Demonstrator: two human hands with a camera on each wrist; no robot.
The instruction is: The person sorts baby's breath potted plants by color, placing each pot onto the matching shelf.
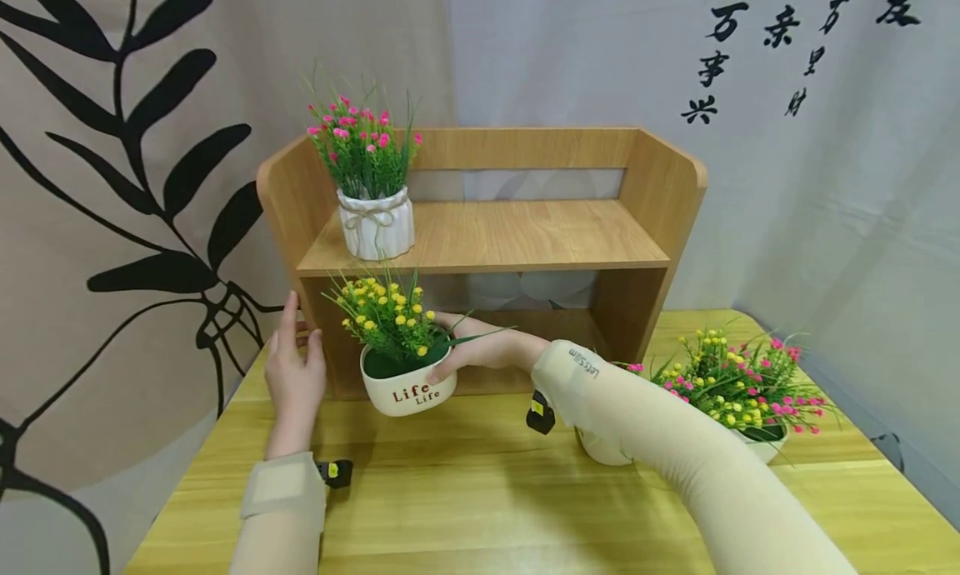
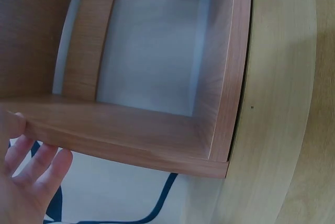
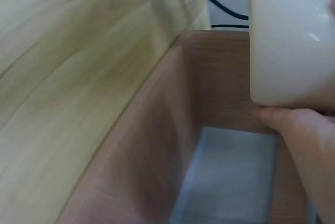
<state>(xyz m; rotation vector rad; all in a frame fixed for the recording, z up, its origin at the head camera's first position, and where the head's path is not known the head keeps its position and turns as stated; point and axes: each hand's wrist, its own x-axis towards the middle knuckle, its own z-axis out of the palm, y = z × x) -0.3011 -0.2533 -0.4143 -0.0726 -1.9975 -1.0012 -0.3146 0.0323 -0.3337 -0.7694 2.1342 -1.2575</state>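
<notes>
My right hand (image 1: 476, 346) grips a white oval flower pot (image 1: 408, 392) by its right side, thumb on the front near the red "Life" lettering. The pot is tilted, holds small yellow flowers (image 1: 390, 317), and hangs in front of the wooden shelf's (image 1: 487, 233) lower compartment. In the right wrist view, my fingers (image 3: 285, 119) lie against the bottom of the pot (image 3: 293, 51). My left hand (image 1: 295, 375) is at the shelf's left side panel (image 2: 131, 145); its fingertips (image 2: 62, 158) lie along the panel's outer side, fairly straight, with the thumb at the front edge.
A white ribbed pot (image 1: 377, 233) with pink flowers and a twine bow stands on the upper board's left. Right on the table (image 1: 450, 492), yellow and pink flowers (image 1: 738, 383) grow from white pots, partly behind my right sleeve (image 1: 660, 442). Printed curtains hang behind.
</notes>
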